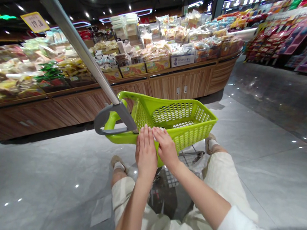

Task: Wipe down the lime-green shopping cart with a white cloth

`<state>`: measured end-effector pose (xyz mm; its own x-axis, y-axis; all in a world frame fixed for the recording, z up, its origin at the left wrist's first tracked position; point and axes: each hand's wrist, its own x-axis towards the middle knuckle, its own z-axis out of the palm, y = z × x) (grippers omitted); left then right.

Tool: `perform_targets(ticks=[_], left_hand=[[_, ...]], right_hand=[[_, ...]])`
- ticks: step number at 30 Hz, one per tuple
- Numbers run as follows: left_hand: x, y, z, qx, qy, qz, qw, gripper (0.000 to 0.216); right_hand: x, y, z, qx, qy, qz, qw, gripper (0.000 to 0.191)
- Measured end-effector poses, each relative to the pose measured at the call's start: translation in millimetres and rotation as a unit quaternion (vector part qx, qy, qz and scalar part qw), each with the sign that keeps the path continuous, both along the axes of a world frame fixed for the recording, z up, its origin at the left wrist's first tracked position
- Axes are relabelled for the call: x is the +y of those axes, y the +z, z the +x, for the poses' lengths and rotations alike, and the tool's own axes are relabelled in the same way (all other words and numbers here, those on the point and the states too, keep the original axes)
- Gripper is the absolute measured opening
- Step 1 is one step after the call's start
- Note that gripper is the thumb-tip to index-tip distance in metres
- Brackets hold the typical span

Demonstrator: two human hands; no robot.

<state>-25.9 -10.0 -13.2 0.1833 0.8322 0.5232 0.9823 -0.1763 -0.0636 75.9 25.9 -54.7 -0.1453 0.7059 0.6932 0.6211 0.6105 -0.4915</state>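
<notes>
A lime-green plastic shopping basket (181, 121) on a small wheeled frame stands on the floor between my knees. Both of my hands rest side by side on its near rim. My left hand (145, 152) lies flat, fingers stretched forward against the rim. My right hand (166, 146) curls its fingers over the same rim. A grey pull handle (107, 121) on a long metal pole (82, 51) rises from the basket's left corner toward the upper left. The basket looks empty inside.
A curved wooden display counter (167, 86) piled with packaged foods runs across the back. Shelves of colourful goods (293, 40) line the right side. A yellow price sign (35, 22) hangs at upper left. Glossy grey tile floor (267, 147) surrounds the basket.
</notes>
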Motion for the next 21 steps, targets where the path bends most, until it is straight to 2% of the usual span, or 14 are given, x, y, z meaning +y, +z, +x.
perform_targets(ticks=[2, 5, 9, 12, 15, 19, 21], left_hand=[[0.2, -0.8, -0.6, 0.000, 0.003, 0.002, 1.000, 0.060], [0.1, -0.9, -1.8, -0.001, -0.001, 0.002, 1.000, 0.063], [-0.4, 0.0, -2.2, -0.012, -0.009, -0.001, 1.000, 0.067], [-0.6, 0.1, -0.9, -0.017, -0.011, 0.001, 1.000, 0.067], [-0.2, -0.8, 0.5, -0.016, -0.011, 0.004, 1.000, 0.065], [0.9, -3.5, 1.4, -0.020, -0.005, 0.008, 1.000, 0.063], [1.4, -4.9, 1.1, -0.021, -0.002, 0.012, 1.000, 0.062]], right_hand=[[-1.1, 3.0, -0.7, -0.017, 0.023, 0.004, 1.000, 0.082], [4.7, -11.0, 33.7, -0.042, 0.019, 0.000, 0.999, 0.088], [17.8, -42.9, 103.0, -0.033, -0.066, -0.009, 0.997, 0.087], [22.8, -52.9, 122.6, -0.003, -0.135, -0.014, 0.991, 0.080], [18.3, -41.7, 90.2, 0.017, -0.155, -0.015, 0.988, 0.076], [3.0, -7.3, 13.1, -0.006, -0.041, 0.000, 0.999, 0.078], [-2.3, 5.7, -6.8, -0.010, -0.002, 0.003, 1.000, 0.077]])
